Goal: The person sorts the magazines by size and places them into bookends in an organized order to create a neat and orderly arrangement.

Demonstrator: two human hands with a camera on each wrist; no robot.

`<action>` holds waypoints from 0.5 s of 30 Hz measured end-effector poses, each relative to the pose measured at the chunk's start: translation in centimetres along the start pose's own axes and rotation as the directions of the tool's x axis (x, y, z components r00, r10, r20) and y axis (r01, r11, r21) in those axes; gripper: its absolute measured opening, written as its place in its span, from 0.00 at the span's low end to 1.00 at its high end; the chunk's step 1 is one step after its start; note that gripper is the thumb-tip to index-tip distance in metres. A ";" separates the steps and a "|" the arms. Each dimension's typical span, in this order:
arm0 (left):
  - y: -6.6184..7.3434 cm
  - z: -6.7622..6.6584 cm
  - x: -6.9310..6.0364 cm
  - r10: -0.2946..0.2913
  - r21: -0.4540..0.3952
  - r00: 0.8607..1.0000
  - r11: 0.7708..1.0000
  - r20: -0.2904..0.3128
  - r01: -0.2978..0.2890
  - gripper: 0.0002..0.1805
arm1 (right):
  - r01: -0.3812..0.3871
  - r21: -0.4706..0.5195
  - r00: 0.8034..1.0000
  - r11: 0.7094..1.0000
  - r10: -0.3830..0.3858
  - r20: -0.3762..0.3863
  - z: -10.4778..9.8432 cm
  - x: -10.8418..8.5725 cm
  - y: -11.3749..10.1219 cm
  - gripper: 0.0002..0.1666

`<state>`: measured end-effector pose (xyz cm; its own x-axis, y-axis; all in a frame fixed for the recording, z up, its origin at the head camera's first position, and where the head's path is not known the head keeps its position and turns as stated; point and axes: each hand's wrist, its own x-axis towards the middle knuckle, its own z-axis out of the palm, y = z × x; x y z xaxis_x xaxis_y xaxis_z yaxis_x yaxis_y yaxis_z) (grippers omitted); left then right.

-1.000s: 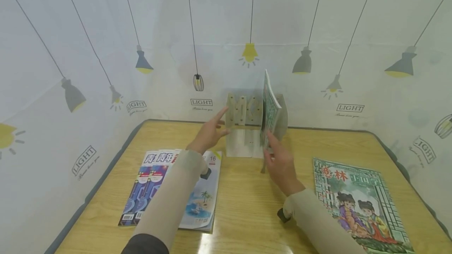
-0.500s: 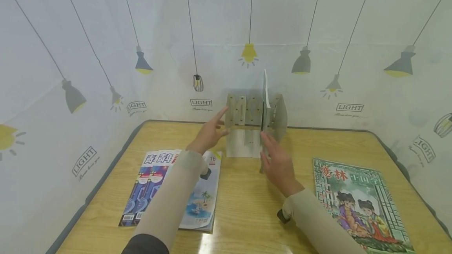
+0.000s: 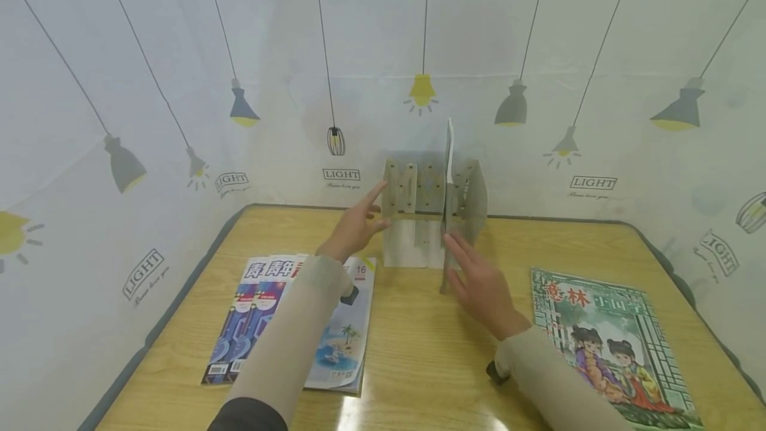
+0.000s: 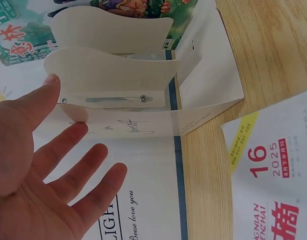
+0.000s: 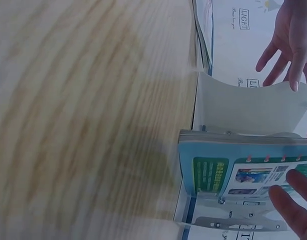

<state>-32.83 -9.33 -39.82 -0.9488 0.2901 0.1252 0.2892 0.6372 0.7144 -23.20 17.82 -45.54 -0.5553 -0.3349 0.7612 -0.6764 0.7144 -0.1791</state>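
A pale metal book rack (image 3: 401,245) with upright side panels stands at the back of the table. One magazine (image 3: 450,158) stands upright in it, seen nearly edge-on; its blue-green back cover (image 5: 263,175) shows in the right wrist view. My left hand (image 3: 356,228) is at the rack's left panel (image 3: 390,185), fingers spread and index finger extended, appearing to touch its edge. Beside the magazine's near edge is my right hand (image 3: 481,285), its fingers straight along the lower right face. Whether they press on it is hard to tell.
Several overlapping magazines (image 3: 335,351) lie at the left, partly under my left forearm. On the right, a green-covered magazine (image 3: 616,344) lies flat. A white wall covering with printed lamps (image 3: 423,88) rises behind the wooden table (image 3: 413,351).
The standing magazine has swung from slanting rightward to nearly straight, hiding its green cover. My right hand moved left with it, then slightly back toward me. The left hand stayed put.
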 end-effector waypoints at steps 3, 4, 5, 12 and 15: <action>0.0 0.0 0.0 -0.009 -0.006 1.000 1.000 0.006 0.009 0.45 | 0.018 0.022 1.000 1.000 -0.018 0.025 -0.5 -0.4 0.4 0.38; 0.0 0.1 0.0 -0.012 -0.006 1.000 1.000 0.006 0.012 0.45 | 0.015 0.026 0.999 1.000 -0.016 0.042 -0.7 -0.6 0.6 0.39; 0.0 0.1 0.0 -0.011 -0.007 1.000 1.000 0.006 0.011 0.45 | 0.011 0.027 0.998 1.000 -0.013 0.063 -0.9 -0.8 0.7 0.39; 0.0 0.1 0.1 -0.020 -0.014 1.000 1.000 0.009 0.020 0.45 | -0.036 0.025 0.976 0.999 0.030 0.215 -2.4 -1.6 1.7 0.41; -0.1 0.1 0.1 -0.017 -0.013 1.000 1.000 0.014 0.018 0.45 | -0.052 0.013 0.965 0.999 0.047 0.256 -2.9 -2.0 2.1 0.41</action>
<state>-32.95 -9.24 -39.93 -0.9518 0.2888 0.1034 0.2708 0.6332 0.7251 -22.12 21.78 -45.67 -0.6921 -0.4472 0.5666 -0.6527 0.7229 -0.2266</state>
